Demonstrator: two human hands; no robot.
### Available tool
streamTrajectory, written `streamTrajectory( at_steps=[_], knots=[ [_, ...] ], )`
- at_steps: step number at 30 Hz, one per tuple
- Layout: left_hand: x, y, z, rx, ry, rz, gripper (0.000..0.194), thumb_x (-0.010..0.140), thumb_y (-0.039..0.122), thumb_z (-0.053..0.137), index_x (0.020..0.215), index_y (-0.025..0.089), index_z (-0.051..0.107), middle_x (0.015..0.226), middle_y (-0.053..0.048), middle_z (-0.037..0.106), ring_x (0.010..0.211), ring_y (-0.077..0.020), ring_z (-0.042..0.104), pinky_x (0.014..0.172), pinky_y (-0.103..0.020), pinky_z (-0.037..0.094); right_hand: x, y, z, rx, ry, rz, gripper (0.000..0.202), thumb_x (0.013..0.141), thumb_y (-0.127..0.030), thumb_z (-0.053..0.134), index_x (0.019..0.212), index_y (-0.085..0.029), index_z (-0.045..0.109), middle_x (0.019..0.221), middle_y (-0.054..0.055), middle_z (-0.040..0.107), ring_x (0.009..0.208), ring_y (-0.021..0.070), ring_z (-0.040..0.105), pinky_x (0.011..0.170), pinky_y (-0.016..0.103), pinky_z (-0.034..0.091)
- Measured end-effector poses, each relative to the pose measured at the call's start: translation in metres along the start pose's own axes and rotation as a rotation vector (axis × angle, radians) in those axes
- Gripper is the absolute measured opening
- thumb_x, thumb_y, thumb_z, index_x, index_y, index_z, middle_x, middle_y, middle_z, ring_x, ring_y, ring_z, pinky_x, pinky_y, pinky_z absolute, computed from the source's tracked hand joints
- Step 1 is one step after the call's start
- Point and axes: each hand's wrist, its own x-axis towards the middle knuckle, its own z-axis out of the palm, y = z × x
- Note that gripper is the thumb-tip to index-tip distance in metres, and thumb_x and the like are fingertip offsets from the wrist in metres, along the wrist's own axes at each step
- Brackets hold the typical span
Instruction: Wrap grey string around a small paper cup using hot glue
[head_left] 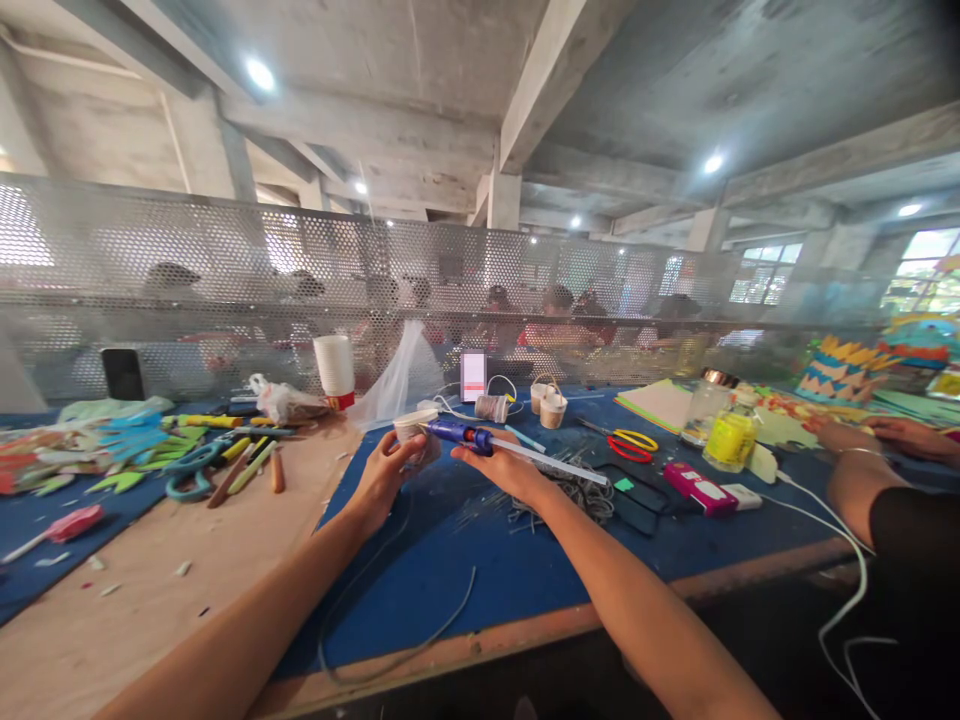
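Note:
A small white paper cup [412, 424] is held by my left hand [388, 468], its fingers curled round the cup. My right hand [502, 465] grips a blue hot glue gun [459, 435], whose tip points left at the cup. A long white glue stick [574, 465] sticks out from the gun's rear to the right. Thin grey cord [581, 495] lies in a tangled pile beside my right forearm, and a loose strand curves over the blue mat [420, 590] below my hands. Whether the gun's tip touches the cup is too small to tell.
Behind are stacked cups [334, 368], a phone [473, 376] and small wrapped cups [553, 409]. Scissors [631, 446], a yellow bottle [730, 438] and another person's hands [855, 440] are at right. Blue scissors [191, 472] and tools are at left. A perforated screen [315, 300] stands behind.

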Motion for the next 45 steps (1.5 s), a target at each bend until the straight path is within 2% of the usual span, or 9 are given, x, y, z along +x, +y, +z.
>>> streamTrajectory(
  at_steps=[8,19,27,33,45],
  knots=[
    [-0.0032,0.0023,0.0018,0.013,-0.001,0.017,0.056,0.07,0.046,0.091,0.117,0.022,0.073,0.105,-0.007,0.079,0.098,-0.0262,0.077,0.094,-0.041,0.059,-0.0008,-0.0005,-0.0004,-0.02,0.019,-0.002,0.036,0.095,-0.056,0.07,0.083,-0.022,0.065,0.08,0.0,0.064,0.074,0.0169,0.055,0.069,0.028,0.045],
    [-0.0011,0.0004,-0.0004,0.014,-0.009,0.028,0.057,0.07,0.046,0.091,0.117,0.021,0.072,0.103,-0.007,0.079,0.099,-0.0274,0.077,0.096,-0.044,0.058,-0.001,0.0064,0.003,-0.033,0.014,-0.02,0.033,0.096,-0.052,0.07,0.084,-0.022,0.066,0.088,0.001,0.066,0.079,0.0179,0.058,0.074,0.029,0.047],
    [-0.0024,0.0025,0.0008,0.033,-0.009,0.02,0.052,0.072,0.046,0.089,0.115,0.023,0.072,0.104,-0.006,0.08,0.101,-0.0277,0.078,0.093,-0.04,0.059,-0.0008,0.0076,0.0032,-0.029,0.02,-0.014,0.033,0.095,-0.052,0.072,0.084,-0.022,0.066,0.086,0.001,0.066,0.079,0.017,0.058,0.073,0.027,0.047],
    [-0.001,0.0017,0.0004,0.018,0.002,0.022,0.06,0.068,0.046,0.092,0.119,0.021,0.072,0.108,-0.009,0.08,0.1,-0.028,0.078,0.093,-0.042,0.06,-0.001,0.0054,0.0021,-0.009,0.017,-0.021,0.033,0.096,-0.053,0.07,0.084,-0.022,0.065,0.088,0.002,0.066,0.079,0.0175,0.059,0.072,0.028,0.048],
    [-0.0026,0.0022,0.0001,0.025,-0.018,0.015,0.061,0.07,0.048,0.091,0.121,0.021,0.071,0.107,-0.009,0.08,0.102,-0.0293,0.078,0.093,-0.042,0.06,-0.0006,0.0042,0.0012,-0.025,0.035,-0.009,0.034,0.095,-0.053,0.071,0.084,-0.021,0.065,0.084,0.001,0.066,0.077,0.0171,0.059,0.07,0.028,0.047]
  ],
)
